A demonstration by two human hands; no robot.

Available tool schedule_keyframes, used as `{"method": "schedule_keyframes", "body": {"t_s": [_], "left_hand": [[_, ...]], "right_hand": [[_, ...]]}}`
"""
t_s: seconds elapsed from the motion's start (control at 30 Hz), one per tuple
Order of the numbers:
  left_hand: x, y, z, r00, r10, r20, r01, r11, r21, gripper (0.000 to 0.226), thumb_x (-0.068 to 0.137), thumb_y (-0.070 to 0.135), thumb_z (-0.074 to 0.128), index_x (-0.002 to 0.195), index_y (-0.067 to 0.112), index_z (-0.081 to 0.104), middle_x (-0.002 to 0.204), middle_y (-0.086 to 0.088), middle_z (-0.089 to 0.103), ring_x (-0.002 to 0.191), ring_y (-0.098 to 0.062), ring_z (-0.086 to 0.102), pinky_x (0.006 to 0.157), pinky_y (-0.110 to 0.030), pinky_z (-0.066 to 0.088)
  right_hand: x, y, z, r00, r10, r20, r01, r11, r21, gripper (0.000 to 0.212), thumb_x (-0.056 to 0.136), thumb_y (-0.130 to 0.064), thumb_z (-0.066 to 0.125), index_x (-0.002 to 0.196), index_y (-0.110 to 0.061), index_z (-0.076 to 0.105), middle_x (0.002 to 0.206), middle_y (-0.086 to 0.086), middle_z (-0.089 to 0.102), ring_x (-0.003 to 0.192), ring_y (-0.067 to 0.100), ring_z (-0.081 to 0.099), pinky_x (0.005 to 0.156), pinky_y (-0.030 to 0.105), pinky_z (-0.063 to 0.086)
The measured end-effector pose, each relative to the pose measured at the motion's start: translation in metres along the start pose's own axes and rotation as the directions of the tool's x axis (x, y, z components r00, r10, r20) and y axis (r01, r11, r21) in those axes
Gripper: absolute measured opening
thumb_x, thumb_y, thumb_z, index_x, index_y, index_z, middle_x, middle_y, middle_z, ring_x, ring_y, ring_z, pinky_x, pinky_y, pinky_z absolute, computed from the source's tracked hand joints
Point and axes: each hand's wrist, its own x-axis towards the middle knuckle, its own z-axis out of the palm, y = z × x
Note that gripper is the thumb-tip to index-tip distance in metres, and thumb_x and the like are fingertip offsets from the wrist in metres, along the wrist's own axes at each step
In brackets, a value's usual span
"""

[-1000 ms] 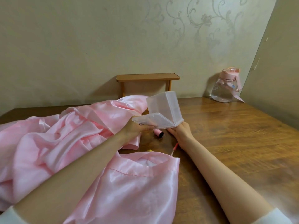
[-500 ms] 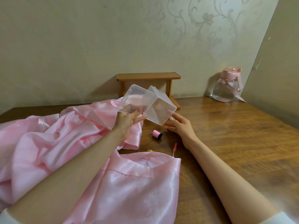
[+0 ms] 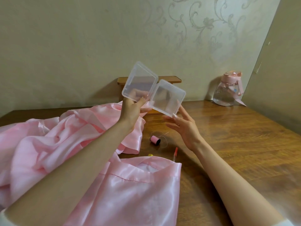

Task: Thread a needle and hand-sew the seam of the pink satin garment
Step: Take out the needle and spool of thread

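Note:
My left hand [image 3: 132,110] holds an open clear plastic box [image 3: 153,88] up in the air above the table, its two halves spread apart. My right hand [image 3: 184,126] is raised beside it with straight fingers, the fingertips touching the lower edge of the right half. The pink satin garment [image 3: 68,152] lies crumpled across the left and front of the table. A small pink thread spool [image 3: 155,139] with a loose loop of thread lies on the wood below the box. No needle is visible.
A red-tipped slim tool [image 3: 175,153] and a small yellow item [image 3: 150,155] lie by the garment's edge. A small wooden rack [image 3: 171,79] stands at the wall behind the box. A clear jug with a pink lid [image 3: 228,90] sits at the back right of the wooden table [image 3: 244,144].
The box has been lifted from low over the table and opened flat. My left hand rose with it; my right hand lifted off the table to the box's right half.

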Motion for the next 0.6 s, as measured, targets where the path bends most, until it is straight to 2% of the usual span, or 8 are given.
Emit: {"method": "schedule_keyframes", "body": {"t_s": [0.07, 0.17, 0.23, 0.3, 0.37, 0.43, 0.53, 0.6], "left_hand": [[0.000, 0.007, 0.001, 0.996, 0.084, 0.038, -0.088, 0.986, 0.142, 0.021, 0.097, 0.007, 0.048, 0.113, 0.019, 0.053, 0.111, 0.003, 0.059, 0.099, -0.011, 0.059, 0.061, -0.015, 0.053], [0.001, 0.014, 0.001, 0.984, 0.123, 0.130, -0.152, 0.958, 0.245, 0.030, 0.101, 0.019, 0.040, 0.129, 0.031, 0.040, 0.120, 0.004, 0.052, 0.096, -0.007, 0.059, 0.070, -0.006, 0.046], [0.005, 0.019, -0.002, 0.997, -0.011, 0.072, 0.000, 0.990, 0.143, 0.033, 0.101, 0.030, 0.039, 0.134, 0.027, 0.040, 0.108, 0.002, 0.057, 0.079, -0.005, 0.064, 0.073, -0.014, 0.047], [0.012, 0.023, -0.006, 0.988, -0.149, 0.046, 0.147, 0.988, 0.045, 0.035, 0.099, 0.037, 0.041, 0.133, 0.026, 0.043, 0.093, 0.005, 0.062, 0.061, -0.007, 0.065, 0.066, -0.021, 0.047], [0.015, 0.025, -0.009, 0.976, -0.196, 0.095, 0.180, 0.971, 0.161, 0.038, 0.098, 0.041, 0.042, 0.132, 0.024, 0.043, 0.103, 0.001, 0.061, 0.060, -0.007, 0.063, 0.067, -0.023, 0.047], [0.010, 0.026, -0.009, 0.955, -0.202, 0.219, 0.120, 0.933, 0.338, 0.060, 0.092, 0.051, 0.043, 0.143, 0.021, 0.032, 0.127, -0.004, 0.054, 0.083, -0.006, 0.061, 0.082, -0.024, 0.045], [-0.002, 0.021, -0.007, 0.824, -0.206, 0.527, -0.125, 0.842, 0.524, 0.096, 0.058, 0.080, 0.045, 0.144, 0.043, 0.023, 0.143, 0.012, 0.032, 0.123, -0.001, 0.037, 0.101, -0.020, 0.035], [-0.001, 0.014, -0.007, 0.794, -0.253, 0.553, -0.178, 0.773, 0.609, 0.107, 0.042, 0.096, 0.040, 0.139, 0.052, 0.029, 0.148, 0.004, 0.024, 0.137, -0.014, 0.022, 0.110, -0.038, 0.027]], "right_hand": [[0.000, -0.001, -0.001, 1.000, -0.014, 0.027, 0.014, 1.000, -0.011, 0.064, 0.079, -0.023, 0.063, 0.137, -0.043, 0.042, 0.105, 0.016, 0.067, 0.103, 0.023, 0.064, 0.090, 0.034, 0.047], [-0.001, -0.008, -0.001, 0.998, -0.056, -0.017, 0.053, 0.990, -0.131, 0.077, 0.069, -0.027, 0.071, 0.139, -0.041, 0.042, 0.105, 0.020, 0.051, 0.099, 0.018, 0.055, 0.091, 0.028, 0.045], [0.001, -0.010, -0.004, 0.986, -0.137, -0.096, 0.100, 0.943, -0.316, 0.087, 0.065, -0.037, 0.075, 0.142, -0.042, 0.036, 0.130, 0.004, 0.041, 0.122, 0.020, 0.043, 0.104, 0.037, 0.040], [0.000, -0.012, -0.005, 0.973, -0.221, -0.060, 0.178, 0.892, -0.415, 0.094, 0.064, -0.046, 0.075, 0.143, -0.052, 0.025, 0.149, -0.010, 0.021, 0.139, 0.018, 0.023, 0.114, 0.042, 0.023], [-0.002, -0.015, -0.003, 0.966, -0.259, 0.002, 0.237, 0.879, -0.414, 0.098, 0.066, -0.045, 0.074, 0.140, -0.060, 0.011, 0.150, -0.024, 0.013, 0.142, 0.011, 0.015, 0.112, 0.039, 0.016], [-0.003, -0.017, 0.000, 0.965, -0.261, 0.008, 0.241, 0.878, -0.414, 0.102, 0.068, -0.037, 0.074, 0.141, -0.060, 0.006, 0.141, -0.027, 0.019, 0.135, 0.003, 0.021, 0.108, 0.036, 0.018], [-0.005, -0.011, 0.005, 0.963, -0.270, -0.007, 0.238, 0.861, -0.449, 0.118, 0.064, -0.038, 0.083, 0.147, -0.049, 0.000, 0.135, -0.031, 0.019, 0.131, 0.004, 0.030, 0.109, 0.038, 0.028], [-0.006, -0.002, 0.008, 0.948, -0.317, 0.010, 0.277, 0.812, -0.514, 0.129, 0.060, -0.053, 0.083, 0.149, -0.040, -0.009, 0.148, -0.024, 0.010, 0.141, 0.016, 0.024, 0.112, 0.049, 0.030]]}}
